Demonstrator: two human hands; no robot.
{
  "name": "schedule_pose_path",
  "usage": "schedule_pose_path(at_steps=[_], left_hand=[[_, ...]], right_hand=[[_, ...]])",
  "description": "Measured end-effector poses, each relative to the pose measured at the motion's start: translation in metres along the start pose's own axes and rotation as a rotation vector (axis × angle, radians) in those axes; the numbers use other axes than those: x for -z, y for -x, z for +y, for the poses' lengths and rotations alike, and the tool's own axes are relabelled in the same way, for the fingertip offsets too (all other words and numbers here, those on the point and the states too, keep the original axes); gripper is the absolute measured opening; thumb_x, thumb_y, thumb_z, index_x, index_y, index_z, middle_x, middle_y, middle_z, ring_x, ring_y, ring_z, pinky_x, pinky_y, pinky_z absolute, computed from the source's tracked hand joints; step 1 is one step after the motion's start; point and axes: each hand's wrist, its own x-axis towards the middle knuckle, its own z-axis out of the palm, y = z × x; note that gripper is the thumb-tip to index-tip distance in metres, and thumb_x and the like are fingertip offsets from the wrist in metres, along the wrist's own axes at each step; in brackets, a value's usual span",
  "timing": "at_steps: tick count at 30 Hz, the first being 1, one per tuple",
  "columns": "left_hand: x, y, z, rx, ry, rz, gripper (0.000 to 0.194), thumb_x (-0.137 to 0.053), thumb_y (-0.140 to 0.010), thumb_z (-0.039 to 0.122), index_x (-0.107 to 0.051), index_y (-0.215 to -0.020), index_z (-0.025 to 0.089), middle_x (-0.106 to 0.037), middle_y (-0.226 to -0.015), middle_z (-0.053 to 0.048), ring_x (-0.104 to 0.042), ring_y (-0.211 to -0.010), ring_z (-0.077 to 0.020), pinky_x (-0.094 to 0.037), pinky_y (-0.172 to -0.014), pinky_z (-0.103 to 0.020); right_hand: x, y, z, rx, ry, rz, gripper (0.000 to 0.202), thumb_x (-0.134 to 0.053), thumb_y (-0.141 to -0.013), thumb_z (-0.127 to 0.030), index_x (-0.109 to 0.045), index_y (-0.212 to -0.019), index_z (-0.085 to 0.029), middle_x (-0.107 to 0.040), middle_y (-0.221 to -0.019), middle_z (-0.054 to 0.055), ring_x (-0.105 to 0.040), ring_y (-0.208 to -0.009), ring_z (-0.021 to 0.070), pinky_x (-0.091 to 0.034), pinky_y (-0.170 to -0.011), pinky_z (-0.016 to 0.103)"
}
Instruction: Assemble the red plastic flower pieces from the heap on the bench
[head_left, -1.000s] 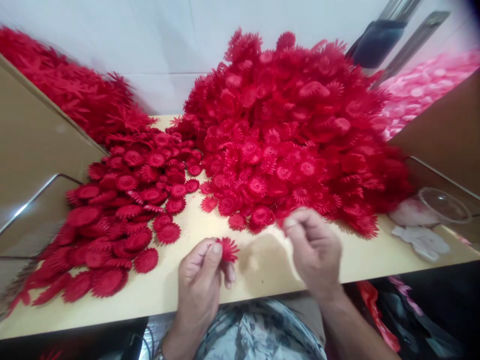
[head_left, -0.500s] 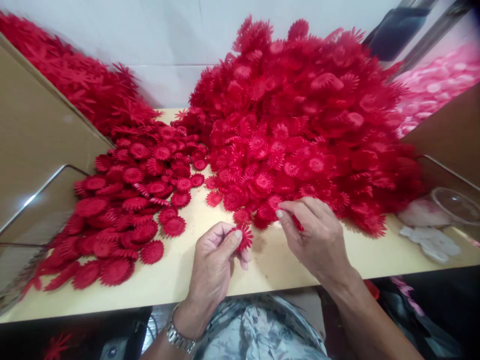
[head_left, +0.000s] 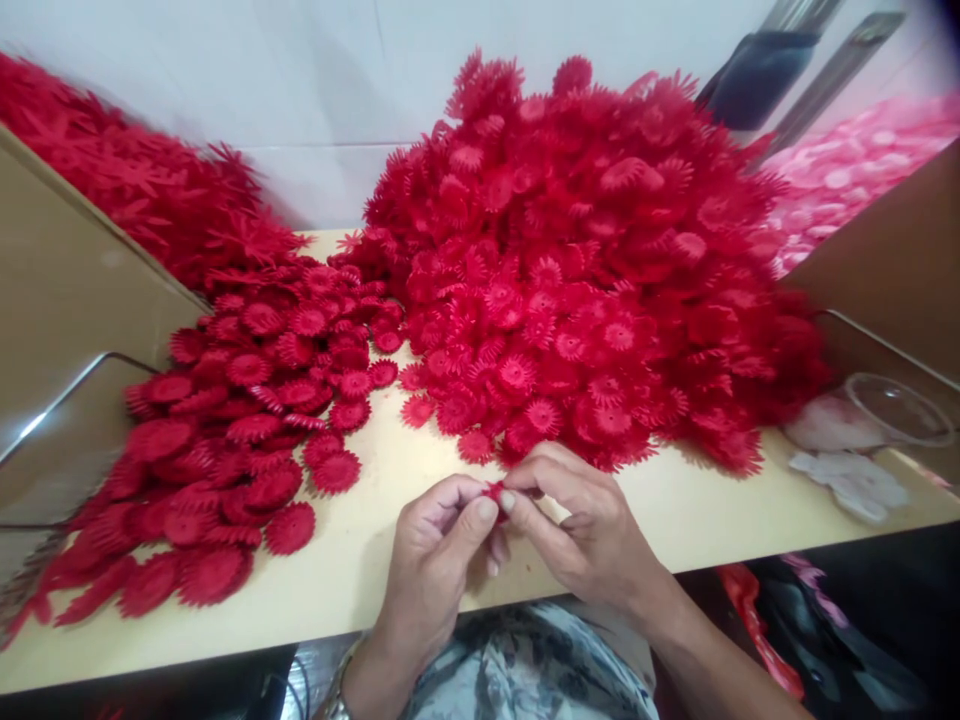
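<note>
My left hand [head_left: 439, 545] pinches a small red flower piece [head_left: 495, 492] between thumb and fingers, just above the table's front part. From the other side my right hand [head_left: 581, 520] meets it, thumb and index finger closed on the same red piece. The fingertips hide most of the piece. Behind my hands rises a large heap of loose red flower pieces [head_left: 570, 300]. To the left lies a lower pile of thicker red flower discs [head_left: 247, 430], with a single disc [head_left: 290, 528] at its near right edge.
Cardboard panels stand at the left [head_left: 75, 260] and right [head_left: 892, 260]. Red star-shaped pieces [head_left: 142, 180] fill the back left; pink pieces [head_left: 862, 180] lie back right. A clear round lid [head_left: 900, 408] and white scraps [head_left: 851, 482] rest on the pale table [head_left: 315, 600].
My right hand has come left and down from the big heap's edge to my left hand. The flower in my left hand is now pinched by both hands. The whole view has shifted slightly.
</note>
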Motion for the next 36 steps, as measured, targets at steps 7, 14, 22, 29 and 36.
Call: schedule_pose_path(at_steps=[7, 14, 22, 29, 36], left_hand=[[-0.007, 0.003, 0.005, 0.002, 0.189, 0.131, 0.016, -0.068, -0.07, 0.025, -0.059, -0.063, 0.014, -0.061, -0.049, 0.0, -0.054, -0.04, -0.0131, -0.042, -0.038, -0.022], [-0.001, 0.002, 0.009, 0.013, 0.084, 0.184, 0.011, -0.064, -0.072, 0.022, -0.06, -0.068, 0.012, -0.062, -0.051, -0.002, -0.055, -0.043, -0.0125, -0.043, -0.043, -0.022], [-0.007, -0.002, 0.003, -0.006, 0.04, 0.252, 0.028, -0.067, -0.072, 0.033, -0.05, -0.059, 0.015, -0.048, -0.049, 0.006, -0.04, -0.041, -0.0052, -0.03, -0.039, -0.016], [-0.007, 0.003, 0.0, -0.017, 0.068, 0.081, 0.027, -0.061, -0.078, 0.036, -0.054, -0.061, 0.015, -0.048, -0.051, 0.004, -0.042, -0.046, -0.007, -0.033, -0.044, -0.019], [-0.005, 0.005, 0.003, -0.053, 0.193, 0.172, 0.014, -0.061, -0.077, 0.026, -0.058, -0.067, 0.016, -0.058, -0.05, 0.001, -0.051, -0.044, -0.0111, -0.038, -0.042, -0.02]], right_hand=[[-0.002, 0.004, 0.007, -0.108, 0.002, 0.402, 0.01, -0.046, -0.086, -0.015, -0.051, -0.078, -0.018, -0.05, -0.07, 0.0, -0.049, -0.063, 0.0105, -0.039, -0.057, 0.023], [0.024, -0.018, 0.032, 0.032, 0.887, 0.208, 0.011, -0.051, -0.085, -0.022, -0.06, -0.083, -0.018, -0.06, -0.076, 0.006, -0.051, -0.076, 0.0206, -0.035, -0.069, 0.034], [0.019, -0.005, 0.001, 0.039, 0.207, 0.168, 0.008, -0.054, -0.085, -0.019, -0.061, -0.08, -0.018, -0.059, -0.074, 0.002, -0.056, -0.07, 0.0123, -0.044, -0.064, 0.025], [0.005, -0.002, -0.008, -0.039, -0.068, -0.079, 0.011, -0.055, -0.082, -0.016, -0.057, -0.072, -0.016, -0.054, -0.068, 0.0, -0.053, -0.066, 0.0115, -0.042, -0.062, 0.024], [0.0, 0.008, 0.009, -0.153, -0.188, 0.427, 0.011, -0.045, -0.088, -0.019, -0.05, -0.078, -0.02, -0.049, -0.072, 0.0, -0.049, -0.063, 0.0107, -0.039, -0.055, 0.023]])
